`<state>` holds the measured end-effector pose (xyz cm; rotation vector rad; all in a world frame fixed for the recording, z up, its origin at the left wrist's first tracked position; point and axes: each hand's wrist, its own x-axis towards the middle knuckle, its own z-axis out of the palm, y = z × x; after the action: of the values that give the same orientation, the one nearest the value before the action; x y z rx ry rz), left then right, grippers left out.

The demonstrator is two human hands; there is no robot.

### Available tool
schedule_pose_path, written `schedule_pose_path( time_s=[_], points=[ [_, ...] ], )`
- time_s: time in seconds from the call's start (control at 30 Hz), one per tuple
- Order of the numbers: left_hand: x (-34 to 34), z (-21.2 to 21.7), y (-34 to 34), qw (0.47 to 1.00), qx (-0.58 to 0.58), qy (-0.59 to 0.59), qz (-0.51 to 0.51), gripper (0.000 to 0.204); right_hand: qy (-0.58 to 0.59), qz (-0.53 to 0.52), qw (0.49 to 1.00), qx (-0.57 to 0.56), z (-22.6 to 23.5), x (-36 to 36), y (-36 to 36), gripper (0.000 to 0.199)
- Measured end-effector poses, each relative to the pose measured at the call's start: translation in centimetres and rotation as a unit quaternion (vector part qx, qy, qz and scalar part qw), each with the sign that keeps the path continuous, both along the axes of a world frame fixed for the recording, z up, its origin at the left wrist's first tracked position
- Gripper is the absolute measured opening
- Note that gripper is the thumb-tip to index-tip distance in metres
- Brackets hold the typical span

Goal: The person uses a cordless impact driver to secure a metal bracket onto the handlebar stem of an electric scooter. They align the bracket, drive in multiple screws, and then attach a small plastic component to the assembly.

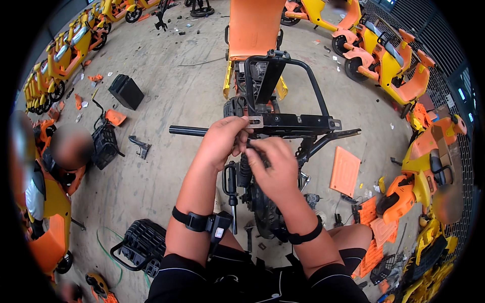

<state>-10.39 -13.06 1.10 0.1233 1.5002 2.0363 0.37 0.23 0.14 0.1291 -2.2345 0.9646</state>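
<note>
A stripped black bike frame (298, 122) stands in front of me, with an orange and yellow front part (252, 28) beyond it. My left hand (222, 141) grips the frame near a small grey metal bracket (255, 121) on its cross rail. My right hand (273, 166) is closed just beside it, fingers pinched on a small part that is hidden between the two hands. A black tyre (262, 212) and a spring shock (244, 169) show below my hands. Both wrists carry black straps.
Orange and yellow scooters line the left (65, 53) and right (391, 65) sides. A black box (126, 92), black baskets (143, 242), an orange panel (345, 170) and loose plastic parts lie on the concrete floor. A person (70, 151) crouches at the left.
</note>
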Motion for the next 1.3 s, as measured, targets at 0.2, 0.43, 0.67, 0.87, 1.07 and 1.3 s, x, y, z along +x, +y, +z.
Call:
schedule_pose_path(
  time_s=[0.2, 0.43, 0.67, 0.87, 1.07, 1.3],
  points=[
    [0.2, 0.2, 0.1, 0.999, 0.023, -0.043, 0.012, 0.029, 0.026, -0.037, 0.999, -0.013, -0.6, -0.7, -1.7, 0.023],
    [1.6, 0.9, 0.4, 0.998, 0.034, -0.033, 0.047, 0.026, 0.035, -0.13, 0.984, 0.112, 0.3, -1.3, -3.2, 0.025],
    [1.8, 0.0, 0.1, 0.998, 0.034, -0.027, 0.043, 0.028, 0.04, -0.13, 0.972, 0.191, 0.8, -1.0, -2.8, 0.031],
    [1.9, 0.8, 1.0, 0.998, 0.037, -0.011, 0.057, 0.03, 0.076, -0.064, 0.985, 0.139, 1.2, -1.0, -0.8, 0.029],
    [1.8, -0.3, 1.4, 0.991, -0.06, 0.1, 0.064, 0.035, -0.07, -0.023, 0.964, -0.257, 2.4, 0.5, 1.7, 0.022],
    [1.7, -0.1, 2.0, 0.988, -0.079, 0.099, 0.093, 0.037, -0.099, 0.044, 0.948, -0.3, 4.1, -1.2, 6.0, 0.028]
  ],
)
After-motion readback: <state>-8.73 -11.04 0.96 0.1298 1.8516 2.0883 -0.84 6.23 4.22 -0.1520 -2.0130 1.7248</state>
